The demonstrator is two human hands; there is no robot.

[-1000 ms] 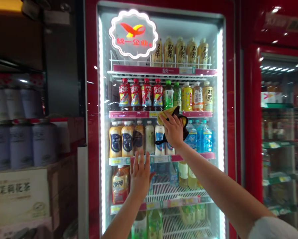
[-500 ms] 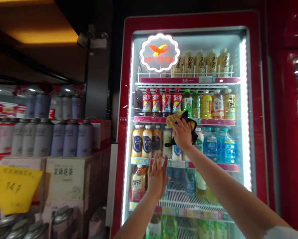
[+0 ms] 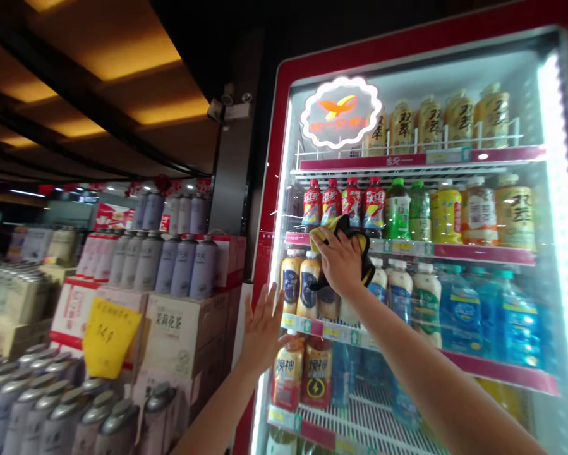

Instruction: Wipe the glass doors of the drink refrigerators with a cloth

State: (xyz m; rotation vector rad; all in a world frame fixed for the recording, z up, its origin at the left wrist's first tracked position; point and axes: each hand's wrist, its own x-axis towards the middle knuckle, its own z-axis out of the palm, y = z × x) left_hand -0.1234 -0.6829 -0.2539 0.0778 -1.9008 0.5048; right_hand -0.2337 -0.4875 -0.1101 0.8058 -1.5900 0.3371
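"Right hand [image 3: 343,262] and left hand [image 3: 263,332] have both slid left across the front of the red-framed fridge [image 3: 270,202] since the earlier frame, and the view has swung left."

"So how much of the frame does the fridge take?"

"Most of the right half. It's brightly lit, with rows of bottled drinks [image 3: 515,212] inside."

"And beside it?"

"Stacked boxes [image 3: 170,338], left of centre, with purple cans [image 3: 203,268] standing on top. A glowing scalloped sign [image 3: 340,112] shows at upper centre, and a yellow paper sign [image 3: 109,338] in front of the boxes."

"What's the left grip doing?"

"It has nothing in it. Fingers stretch upward, parted, over the fridge's left edge; whether they touch, I can't tell."

"And the right?"

"Spread flat, fingers reaching over a yellow-and-black cloth [image 3: 332,225] instead of curling tightly round it."

"Where's that cloth exactly?"

"Just right of centre, under the palm, against the fridge's front. It overlaps the pink shelf strip [image 3: 477,251], just below the red-capped bottles [image 3: 352,202]."
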